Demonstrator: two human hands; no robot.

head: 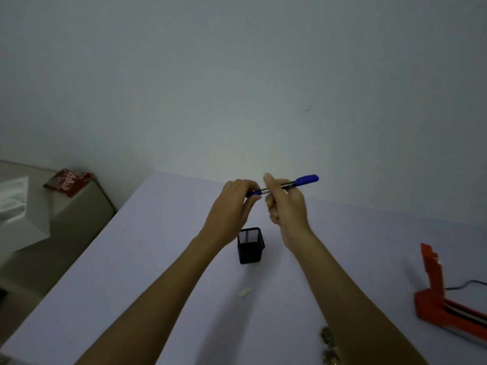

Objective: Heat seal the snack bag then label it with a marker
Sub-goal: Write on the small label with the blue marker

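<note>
Both hands are raised above the far part of the pale table (158,259), sharing a blue marker (286,185) that lies nearly level between them. The right hand (286,206) is closed around the barrel, its thumb sticking up, with the blue cap end poking out to the right. The left hand (234,204) pinches the marker's other end with its fingertips. Right below them stands a black mesh cup (250,245), upright on the table. A small white scrap (244,291) lies nearer, and something gold and blurry (328,346) peeks out beside the right forearm. The red sealer (437,293) sits at the right edge with its arm lifted. The red snack bag (68,181) lies well off to the left on a beige box (79,214), away from the table.
</note>
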